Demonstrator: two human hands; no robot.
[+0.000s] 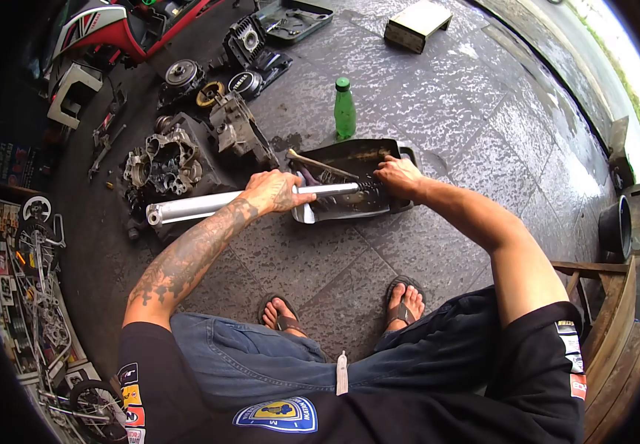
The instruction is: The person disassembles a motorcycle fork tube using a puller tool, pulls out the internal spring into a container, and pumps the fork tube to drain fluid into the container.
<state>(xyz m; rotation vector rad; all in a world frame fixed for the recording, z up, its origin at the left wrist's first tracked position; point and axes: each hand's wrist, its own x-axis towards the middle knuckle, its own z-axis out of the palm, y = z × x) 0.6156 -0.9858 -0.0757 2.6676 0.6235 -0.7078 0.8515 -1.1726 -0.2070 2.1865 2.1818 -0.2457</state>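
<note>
A silver fork tube (201,206) lies nearly level, its thinner rod pointing right over a black tray (364,216). My left hand (274,192) is wrapped round the tube near where the rod begins. At the tray's right part, my right hand (400,176) has its fingers closed at the inner edge; what they hold, if anything, is hidden. A dark coil spring (369,186) shows beside the rod's tip. In the tray a brush with a pale handle (323,164) lies slanted, and a whitish piece (304,211) rests at the left end.
A green bottle (344,111) stands just behind the tray. Greasy engine cases (164,164) lie at the left, with more engine parts (246,44) behind. Farther back are a tool tray (297,22) and a box (417,26). A wooden bench (616,333) is at the right.
</note>
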